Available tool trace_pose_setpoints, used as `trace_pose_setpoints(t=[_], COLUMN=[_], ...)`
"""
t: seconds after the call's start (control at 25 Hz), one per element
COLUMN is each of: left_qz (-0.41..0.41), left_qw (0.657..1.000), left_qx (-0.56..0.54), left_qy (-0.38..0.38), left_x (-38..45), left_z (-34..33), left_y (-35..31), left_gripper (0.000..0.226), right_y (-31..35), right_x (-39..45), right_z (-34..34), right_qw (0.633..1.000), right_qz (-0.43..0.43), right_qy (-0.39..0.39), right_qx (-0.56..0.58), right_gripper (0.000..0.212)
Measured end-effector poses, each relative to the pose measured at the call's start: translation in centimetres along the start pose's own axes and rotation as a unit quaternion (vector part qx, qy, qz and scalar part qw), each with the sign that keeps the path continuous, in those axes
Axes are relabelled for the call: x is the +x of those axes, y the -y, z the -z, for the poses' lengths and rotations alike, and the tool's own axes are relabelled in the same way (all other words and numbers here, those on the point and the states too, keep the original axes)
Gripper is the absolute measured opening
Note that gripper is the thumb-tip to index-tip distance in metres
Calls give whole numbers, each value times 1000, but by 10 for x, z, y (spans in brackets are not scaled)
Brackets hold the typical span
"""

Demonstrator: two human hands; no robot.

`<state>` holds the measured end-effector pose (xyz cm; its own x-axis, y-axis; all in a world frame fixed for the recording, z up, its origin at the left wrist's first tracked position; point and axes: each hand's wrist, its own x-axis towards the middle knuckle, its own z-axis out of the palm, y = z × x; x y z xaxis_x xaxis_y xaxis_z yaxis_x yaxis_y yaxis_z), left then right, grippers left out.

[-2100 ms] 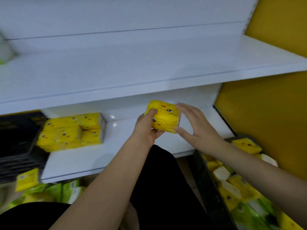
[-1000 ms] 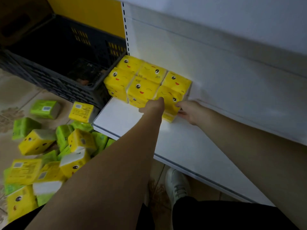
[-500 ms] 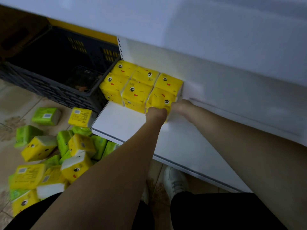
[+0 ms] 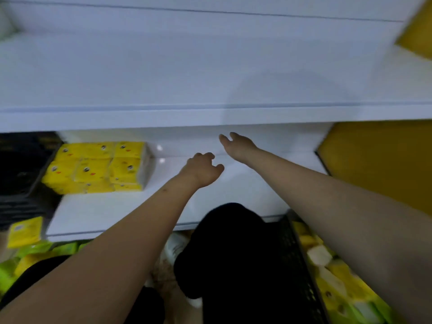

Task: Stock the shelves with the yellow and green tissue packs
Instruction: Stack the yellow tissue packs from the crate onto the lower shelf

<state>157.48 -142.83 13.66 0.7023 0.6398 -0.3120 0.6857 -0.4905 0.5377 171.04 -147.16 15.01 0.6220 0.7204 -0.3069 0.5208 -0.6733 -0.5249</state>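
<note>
Yellow tissue packs [image 4: 98, 167] stand in a tight block at the left end of the lower white shelf [image 4: 112, 211], against its back wall. The whole view is blurred, so the small faces on the wrappers are only spots and I cannot count the packs surely. The left hand [image 4: 202, 169] hangs over the middle of this shelf with loosely bent fingers and holds nothing. The right hand [image 4: 237, 146] reaches deeper, with its fingers spread, also without a pack; the edge of the upper shelf [image 4: 210, 115] is just above it. At the lower right a dark crate [image 4: 294, 253] with yellow and green packs is cut off by the frame. More packs on the floor [image 4: 25, 232] at the lower left are partly hidden by the left arm.
</note>
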Motion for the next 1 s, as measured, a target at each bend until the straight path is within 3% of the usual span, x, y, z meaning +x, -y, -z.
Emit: trace_pose_setpoints(t=[0.12,0.24,0.44,0.52,0.64,0.84,1.0], left_qz=[-98,-187,-259,-267,-289,-273,-259], left_qw=[993,967,916,905,871,869,880], left_qx=[63,139,212,225,262,289,279], left_qy=[26,102,221,244,298,295,286], left_x=[-23,-54,-98,-126,-157,-151,-144], left_z=[-32,-94,-208,-246,-282,-289,-294], left_y=[-86,-161,-206,-206,-208,-191,-187], left_gripper=[57,56,49,51,55,51,48], right_y=[-74,-150,-319,-385,-457,-507,-512], right_x=[-48,-96,-179,-226,-289,-322,-327], right_z=[53,97,103,71,17,-22,-24], right_qw=[996,985,956,941,928,916,870], right_qz=[-55,-115,-249,-316,-371,-327,-317], right_qy=[-20,-43,-93,-88,-21,50,47], right_qx=[70,117,123,81,-22,-226,-376], right_gripper=[70,66,62,61,63,67,56])
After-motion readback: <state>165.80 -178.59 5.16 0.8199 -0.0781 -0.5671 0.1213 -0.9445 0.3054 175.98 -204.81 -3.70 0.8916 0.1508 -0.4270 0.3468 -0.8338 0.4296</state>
